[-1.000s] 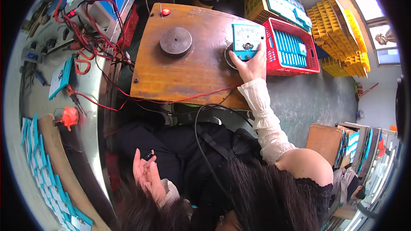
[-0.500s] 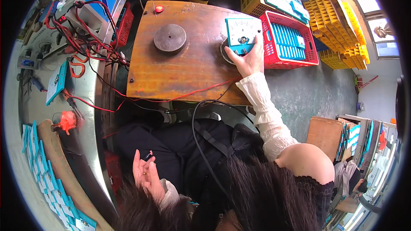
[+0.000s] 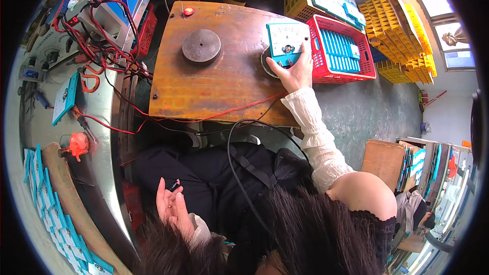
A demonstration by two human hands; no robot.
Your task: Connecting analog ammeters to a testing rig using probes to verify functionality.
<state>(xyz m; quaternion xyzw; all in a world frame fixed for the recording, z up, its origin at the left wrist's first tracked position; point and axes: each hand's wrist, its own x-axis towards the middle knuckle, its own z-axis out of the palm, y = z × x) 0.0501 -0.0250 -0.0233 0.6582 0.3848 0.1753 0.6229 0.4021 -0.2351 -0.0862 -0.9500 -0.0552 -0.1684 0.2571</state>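
My right hand [image 3: 297,74] reaches out to the far right of the wooden table and grips an analog panel meter [image 3: 286,38] with a white dial and teal frame. Thumb and fingers are closed round the lower part of the meter. Under the meter, a round dark disc [image 3: 266,66] is partly hidden. At lower left, above my lap, my left hand [image 3: 174,211] is palm up with curled fingers. A small black piece [image 3: 174,186] sits at its fingertips; its kind is too small to make out.
A dark round weight-like disc [image 3: 201,47] and a red button [image 3: 188,11] are on the wooden table [image 3: 219,94]. Right of it stands a red crate [image 3: 342,76] of teal meters. Red and black wires [image 3: 102,46] tangle at left, beside a metal bench with more meters [image 3: 56,214].
The whole view has shifted slightly. Both hands keep their places, the right one still on the meter.
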